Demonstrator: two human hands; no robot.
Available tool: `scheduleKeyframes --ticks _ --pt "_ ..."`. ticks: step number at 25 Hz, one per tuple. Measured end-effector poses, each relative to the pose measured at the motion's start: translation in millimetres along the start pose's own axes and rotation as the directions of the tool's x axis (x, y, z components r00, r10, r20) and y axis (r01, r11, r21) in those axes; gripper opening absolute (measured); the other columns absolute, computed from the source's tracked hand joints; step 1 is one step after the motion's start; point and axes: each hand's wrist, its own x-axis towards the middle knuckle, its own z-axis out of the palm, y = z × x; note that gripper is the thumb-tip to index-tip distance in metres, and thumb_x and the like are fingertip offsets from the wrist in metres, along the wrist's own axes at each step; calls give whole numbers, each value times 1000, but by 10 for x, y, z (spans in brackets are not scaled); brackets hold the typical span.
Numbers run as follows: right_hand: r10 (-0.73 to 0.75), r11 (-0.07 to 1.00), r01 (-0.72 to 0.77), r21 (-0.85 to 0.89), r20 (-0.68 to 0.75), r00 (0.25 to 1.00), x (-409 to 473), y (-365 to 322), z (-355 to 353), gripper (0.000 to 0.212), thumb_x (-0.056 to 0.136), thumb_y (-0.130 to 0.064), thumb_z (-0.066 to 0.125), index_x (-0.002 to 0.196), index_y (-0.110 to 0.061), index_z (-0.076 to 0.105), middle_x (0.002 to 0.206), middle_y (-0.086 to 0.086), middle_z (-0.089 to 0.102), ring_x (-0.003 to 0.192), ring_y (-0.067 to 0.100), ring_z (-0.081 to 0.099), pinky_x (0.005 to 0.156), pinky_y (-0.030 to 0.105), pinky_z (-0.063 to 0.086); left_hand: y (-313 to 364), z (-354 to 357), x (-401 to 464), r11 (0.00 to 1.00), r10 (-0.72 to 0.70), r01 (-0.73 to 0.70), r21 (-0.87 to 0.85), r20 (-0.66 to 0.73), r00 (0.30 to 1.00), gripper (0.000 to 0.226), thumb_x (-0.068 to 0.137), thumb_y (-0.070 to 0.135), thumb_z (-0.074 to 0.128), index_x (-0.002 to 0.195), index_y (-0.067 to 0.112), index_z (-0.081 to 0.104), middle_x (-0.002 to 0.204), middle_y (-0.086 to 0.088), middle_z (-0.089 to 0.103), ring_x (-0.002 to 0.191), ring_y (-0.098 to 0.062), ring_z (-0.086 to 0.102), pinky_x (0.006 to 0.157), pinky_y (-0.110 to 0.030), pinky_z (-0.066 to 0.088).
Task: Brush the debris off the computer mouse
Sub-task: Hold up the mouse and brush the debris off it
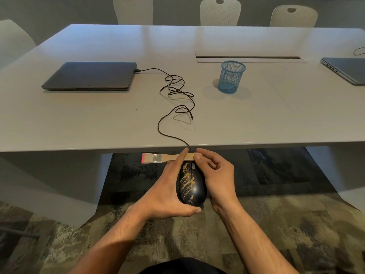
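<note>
A broad grey table [98, 119] with a smooth matte top fills the upper view; pale perforated chairs [220, 12] stand along its far side; below its near edge a mottled carpet [79, 244] shows. On the table lie a closed dark laptop [89, 76] at the left, another laptop [347, 70] at the right edge, and a blue wire-mesh cup [231, 77] between them; a thin black cable [173, 91] runs in loose tangles from the left laptop to the table's near edge and down. The computer mouse [192, 186] is held off the table, just below that edge, above the carpet; it is a glossy black rounded shell streaked with tan, sandy debris [186, 182], mostly on its left half. The left hand [167, 192] grips it, thumb curled under the tail and fingers along the left side. The right hand [215, 175] pinches the wooden handle of a flat brush [164, 157], which lies crosswise above the mouse's nose, metal ferrule and pink-tipped bristles pointing left, clear of the shell. I judge the mouse light, rigid and slick, so cradling it by the flanks suits it best, leaving the top free; the soft bristles should lift loose grains easily, though the tethering cable limits turning.
</note>
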Motion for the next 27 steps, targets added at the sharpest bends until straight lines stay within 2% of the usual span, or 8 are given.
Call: scheduleKeyframes --ticks 3,5,8,11,14,18,24,27 --pt "40 998 -40 38 1 999 16 32 -86 23 95 -18 66 118 -16 70 104 1 78 97 12 74 81 24 58 -19 -8 6 1000 5 -5 2 -16 1000 135 53 39 92 144 52 -7 130 36 16 128 13 24 111 -21 25" --pt "105 992 -107 60 33 994 -14 45 -149 20 98 -22 61 115 -16 70 102 3 78 89 14 74 75 26 58 -29 -15 11 1000 3 -3 -8 -22 1000 136 53 38 92 146 50 -7 131 36 15 129 7 27 111 -22 24" --pt "209 974 -222 54 183 961 -90 55 -200 24 98 -24 59 113 -10 72 98 9 78 83 18 72 73 34 57 -40 -23 22 1000 2 -2 -20 -18 1000 136 53 37 92 147 49 -6 131 38 14 129 7 26 113 -26 27" --pt "236 966 -256 40 272 933 -102 63 -217 23 98 -19 59 116 -9 70 99 9 78 86 20 74 70 34 58 -38 -20 34 1000 1 -1 -31 -14 1000 135 53 37 92 147 49 -5 132 37 16 130 7 27 115 -32 30" --pt "233 967 -253 37 282 931 -70 69 -219 22 98 -17 59 116 -9 69 98 9 78 85 21 74 68 34 58 -49 -16 39 999 2 -2 -47 -19 1000 134 53 37 91 147 49 -5 136 28 22 134 -1 29 115 -37 33" --pt "209 975 -221 9 294 933 -50 83 -207 22 99 -16 58 116 -9 69 98 10 78 86 22 74 70 36 58 -60 -22 42 998 -3 1 -68 -32 999 134 52 38 91 147 49 -4 143 14 24 136 -5 30 114 -39 34" --pt "193 977 -212 39 276 942 -7 73 -188 22 99 -16 57 112 -8 72 103 15 77 93 28 73 85 47 56 -92 -55 69 994 12 -16 -105 -39 999 137 47 49 92 146 52 -2 154 11 18 141 -7 26 115 -42 32" --pt "203 974 -223 49 259 944 20 94 -213 24 100 -17 56 114 -7 72 107 18 75 96 32 72 88 50 55 -87 -66 55 990 18 -36 -139 -132 991 121 54 60 82 147 51 5 156 12 20 138 -3 32 113 -38 34"
